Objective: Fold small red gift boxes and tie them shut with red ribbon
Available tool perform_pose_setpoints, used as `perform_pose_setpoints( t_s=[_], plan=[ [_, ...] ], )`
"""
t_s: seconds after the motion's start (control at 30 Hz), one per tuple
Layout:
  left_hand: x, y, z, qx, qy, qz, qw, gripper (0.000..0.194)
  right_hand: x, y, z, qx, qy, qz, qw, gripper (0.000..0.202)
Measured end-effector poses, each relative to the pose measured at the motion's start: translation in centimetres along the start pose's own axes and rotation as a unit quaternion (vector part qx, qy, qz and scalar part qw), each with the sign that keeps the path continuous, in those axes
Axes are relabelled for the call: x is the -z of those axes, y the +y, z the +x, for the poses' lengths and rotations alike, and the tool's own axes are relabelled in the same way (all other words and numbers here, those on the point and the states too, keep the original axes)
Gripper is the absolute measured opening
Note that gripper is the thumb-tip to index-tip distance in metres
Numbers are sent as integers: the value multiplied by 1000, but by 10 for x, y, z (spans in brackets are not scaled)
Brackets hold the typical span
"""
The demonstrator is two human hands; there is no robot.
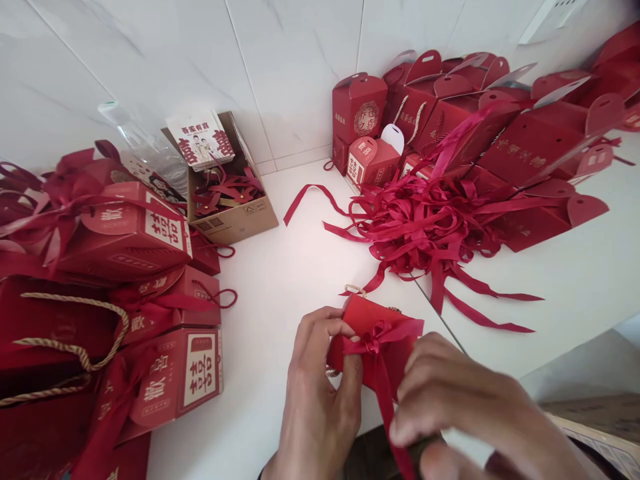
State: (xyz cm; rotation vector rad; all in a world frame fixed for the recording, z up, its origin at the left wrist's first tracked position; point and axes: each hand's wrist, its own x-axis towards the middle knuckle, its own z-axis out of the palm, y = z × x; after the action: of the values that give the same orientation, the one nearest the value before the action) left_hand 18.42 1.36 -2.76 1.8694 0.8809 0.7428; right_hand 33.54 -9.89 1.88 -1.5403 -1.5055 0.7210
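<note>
A small red box (367,313) with a twisted cord handle is held above the front edge of the white table. A red ribbon bow (376,338) is tied on it, one tail hanging down. My left hand (325,373) grips the box's left side, its thumb and fingers closed near the bow's left loop. On the right, my right hand (445,387) is closed beside the box with curled fingers, the hanging ribbon tail passing by its fingertips. Whether its fingers pinch the ribbon is too blurred to tell.
A pile of loose red ribbons (430,227) lies behind the box, with many red gift boxes (540,140) at the back right. A cardboard box (240,220) with cards stands back left. Ribboned boxes (170,380) are stacked at the left. The wall (300,73) is tiled.
</note>
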Motion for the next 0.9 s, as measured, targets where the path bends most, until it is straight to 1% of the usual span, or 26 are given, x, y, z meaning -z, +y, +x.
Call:
perform_pose_setpoints(
  t_s=[0.07,0.1,0.13,0.17,0.23,0.3,0.33,0.4,0.53,0.6,0.73,0.8,0.9],
  plan=[
    [0,1,-2,3,17,-13,1000,15,4,6,7,-56,76,-36,995,31],
    [0,1,-3,5,23,-16,1000,15,6,10,11,-81,114,-76,987,32],
    [0,0,-4,2,25,-15,1000,16,7,13,16,-103,136,-119,978,31],
    [1,0,-4,-4,25,-10,1000,17,8,16,21,-118,136,-153,972,29],
    [3,-1,-4,-28,14,2,999,21,8,19,29,-136,96,-179,970,24],
    [5,-3,-4,-53,5,12,999,25,8,20,33,-140,55,-165,975,19],
    [6,-3,-4,-59,4,14,998,26,8,20,34,-139,47,-151,978,18],
    [7,-3,-3,-52,5,17,999,25,9,20,33,-148,52,-117,981,17],
    [6,-3,-5,-34,34,8,999,23,13,20,30,-182,69,-40,980,23],
    [5,-2,-6,-38,46,-2,998,23,14,21,30,-188,70,-8,980,23],
    [4,-3,-7,-39,48,-12,998,23,14,25,31,-186,89,53,977,19],
    [4,-4,-7,-33,48,-9,998,24,14,27,32,-188,93,63,976,20],
    [4,-6,-6,-33,41,-2,999,26,14,27,33,-202,84,21,975,22]
  ],
)
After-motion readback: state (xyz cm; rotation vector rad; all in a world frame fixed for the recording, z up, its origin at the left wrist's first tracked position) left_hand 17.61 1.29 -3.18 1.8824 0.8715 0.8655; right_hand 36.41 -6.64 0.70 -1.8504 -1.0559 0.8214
